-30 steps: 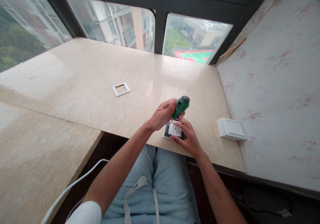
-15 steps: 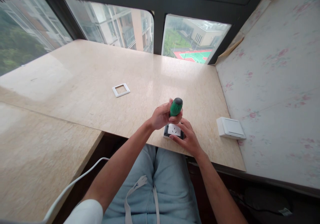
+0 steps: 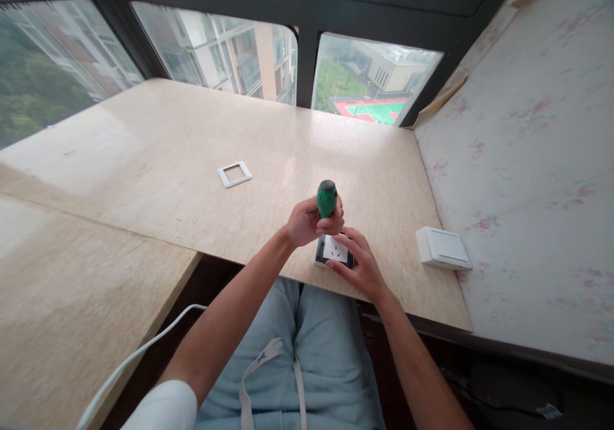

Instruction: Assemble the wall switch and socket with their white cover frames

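My left hand (image 3: 307, 220) is closed around the green handle of a screwdriver (image 3: 327, 201), whose dark butt end points up toward me. The shaft and tip are hidden behind my fingers. Below it, near the front edge of the ledge, lies a wall socket (image 3: 336, 249) with a white face and a dark surround. My right hand (image 3: 357, 258) grips the socket from its right side, thumb along the near edge and fingers across the far edge. A white cover frame (image 3: 235, 174) with a rectangular opening lies flat to the left, apart from both hands.
A white switch box (image 3: 444, 248) stands at the right against the floral wall (image 3: 522, 180). The marble-patterned ledge (image 3: 182, 142) runs back to dark-framed windows. A white cable (image 3: 139, 353) crosses at lower left, beside a gap in the counter.
The screwdriver handle has swung to the left and stands more upright, with my left hand shifting slightly left. My right hand stays on the socket. The view has shifted a little.
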A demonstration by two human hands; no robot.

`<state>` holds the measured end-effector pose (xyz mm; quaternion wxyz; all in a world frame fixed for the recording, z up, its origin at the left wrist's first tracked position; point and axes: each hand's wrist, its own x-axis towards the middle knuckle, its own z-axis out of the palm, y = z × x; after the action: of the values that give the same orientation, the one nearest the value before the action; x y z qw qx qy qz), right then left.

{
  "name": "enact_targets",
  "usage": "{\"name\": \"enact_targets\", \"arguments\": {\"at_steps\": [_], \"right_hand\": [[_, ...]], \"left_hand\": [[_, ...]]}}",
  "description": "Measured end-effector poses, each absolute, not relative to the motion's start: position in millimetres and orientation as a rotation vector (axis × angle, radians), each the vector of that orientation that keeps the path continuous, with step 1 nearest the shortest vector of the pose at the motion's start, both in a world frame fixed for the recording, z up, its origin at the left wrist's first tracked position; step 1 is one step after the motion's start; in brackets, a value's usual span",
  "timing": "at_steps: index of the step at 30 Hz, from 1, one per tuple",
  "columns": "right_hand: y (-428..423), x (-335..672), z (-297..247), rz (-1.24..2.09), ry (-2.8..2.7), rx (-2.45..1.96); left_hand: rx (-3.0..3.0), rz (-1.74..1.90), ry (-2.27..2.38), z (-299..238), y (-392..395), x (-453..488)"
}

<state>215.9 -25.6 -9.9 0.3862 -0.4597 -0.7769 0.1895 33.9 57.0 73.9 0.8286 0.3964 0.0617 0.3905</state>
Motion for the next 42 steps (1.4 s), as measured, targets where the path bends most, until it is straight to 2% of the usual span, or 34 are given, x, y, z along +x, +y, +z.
{"name": "enact_targets", "arguments": {"at_steps": [5, 8, 12, 16, 18, 26, 29, 42], "right_hand": [[-26, 216, -8, 0.513, -1.978, -1.181], [-26, 216, -8, 0.523, -1.98, -1.19], [-25, 217, -10, 0.511, -1.98, -1.183], [-25, 218, -12, 0.497, -1.984, -1.171], [-26, 218, -13, 0.489, -1.992, -1.165], [-27, 218, -13, 0.478, -2.009, -1.204], [-26, 218, -15, 0.473, -2.005, -1.211], [-27, 219, -24, 0.547, -1.918, -1.334]], "left_hand": [[0.601, 1.191, 0.248, 82, 59, 21], [0.508, 1.287, 0.395, 85, 64, 3], [0.584, 1.215, 0.714, 71, 64, -17], [0.927, 1.023, 1.187, 44, 58, -23], [1.001, 0.974, 1.271, 33, 55, -23], [1.846, 0.506, 1.924, 24, 52, -28], [1.916, 0.408, 2.014, 24, 53, -30], [2.048, 0.546, 2.04, 13, 68, -30]]}}
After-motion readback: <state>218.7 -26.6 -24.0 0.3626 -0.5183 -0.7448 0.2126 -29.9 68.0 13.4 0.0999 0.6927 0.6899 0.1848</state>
